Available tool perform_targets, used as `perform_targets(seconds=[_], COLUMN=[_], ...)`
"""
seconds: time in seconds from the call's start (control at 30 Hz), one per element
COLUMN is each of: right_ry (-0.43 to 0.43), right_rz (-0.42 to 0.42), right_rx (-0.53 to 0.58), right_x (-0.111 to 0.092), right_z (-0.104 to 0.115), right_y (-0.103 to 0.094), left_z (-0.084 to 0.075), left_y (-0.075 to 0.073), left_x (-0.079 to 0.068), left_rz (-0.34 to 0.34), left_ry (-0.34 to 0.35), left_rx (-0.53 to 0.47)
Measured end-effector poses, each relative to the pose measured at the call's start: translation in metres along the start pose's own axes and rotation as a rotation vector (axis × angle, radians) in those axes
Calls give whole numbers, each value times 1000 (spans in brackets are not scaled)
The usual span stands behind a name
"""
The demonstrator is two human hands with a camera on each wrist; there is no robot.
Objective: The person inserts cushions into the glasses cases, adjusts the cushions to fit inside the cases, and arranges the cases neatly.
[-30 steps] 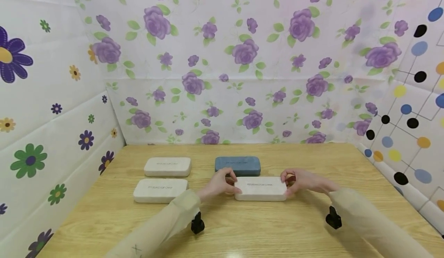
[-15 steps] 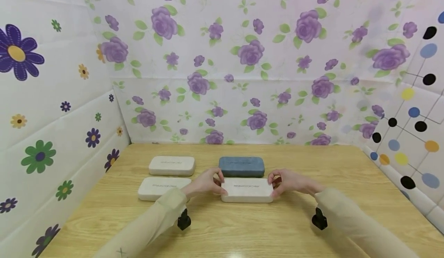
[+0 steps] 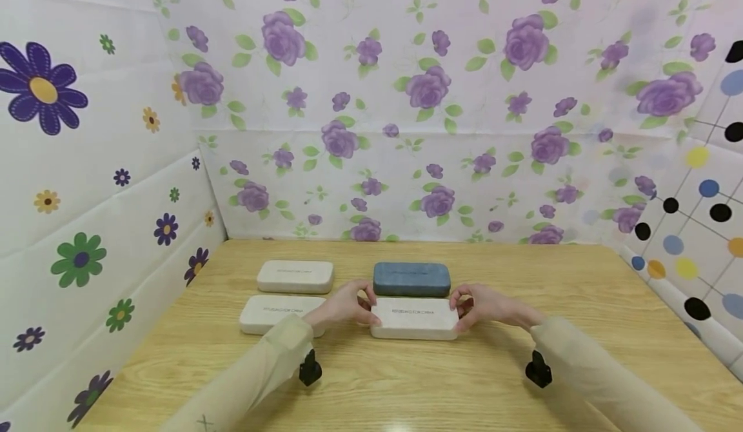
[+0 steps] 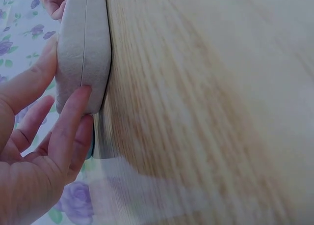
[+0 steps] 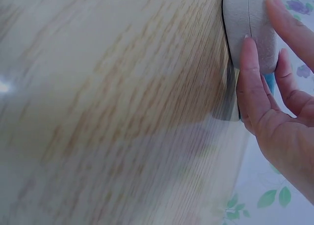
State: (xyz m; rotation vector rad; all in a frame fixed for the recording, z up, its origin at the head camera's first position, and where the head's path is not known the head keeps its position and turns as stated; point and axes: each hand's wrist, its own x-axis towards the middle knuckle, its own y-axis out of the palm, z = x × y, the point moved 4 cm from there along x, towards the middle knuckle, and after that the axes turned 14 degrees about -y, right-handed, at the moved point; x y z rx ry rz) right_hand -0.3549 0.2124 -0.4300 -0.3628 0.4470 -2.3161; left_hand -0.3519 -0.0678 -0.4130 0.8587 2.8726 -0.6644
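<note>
A white glasses case (image 3: 414, 321) with printed lettering lies on the wooden table, its long side facing me. My left hand (image 3: 348, 304) grips its left end and my right hand (image 3: 486, 305) its right end, thumb and fingers spread over the corners. In the left wrist view a seam runs along the edge of the case (image 4: 83, 48), with a fingertip on it. The right wrist view has a fingertip of the right hand (image 5: 274, 102) at the same seam. Directly behind the held case is a blue glasses case (image 3: 411, 278).
Two more white cases stand on the left, a rear white case (image 3: 295, 276) and a front white case (image 3: 273, 313) partly hidden by my left arm. Flowered cloth (image 3: 371, 97) backs the table (image 3: 522, 261), and patterned side walls rise left and right.
Both hands have slid the held white case leftward, so it now sits in line in front of the blue one. The head view has turned slightly left. The grip is unchanged.
</note>
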Motion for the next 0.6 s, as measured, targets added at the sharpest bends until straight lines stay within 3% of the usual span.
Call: perform_targets(seconds=[0.33, 0.5, 0.6], right_ry=[-28, -37, -33], right_rz=[-10, -67, -166], right_rx=[25, 68, 72], right_x=[-4, -26, -46], right_z=[0, -1, -1], right_y=[-2, -20, -38], left_z=[5, 5, 9], left_y=[-6, -30, -52], left_x=[1, -11, -26], left_rz=[-17, -55, -136], left_ry=[-4, 4, 1], left_rx=[61, 32, -17])
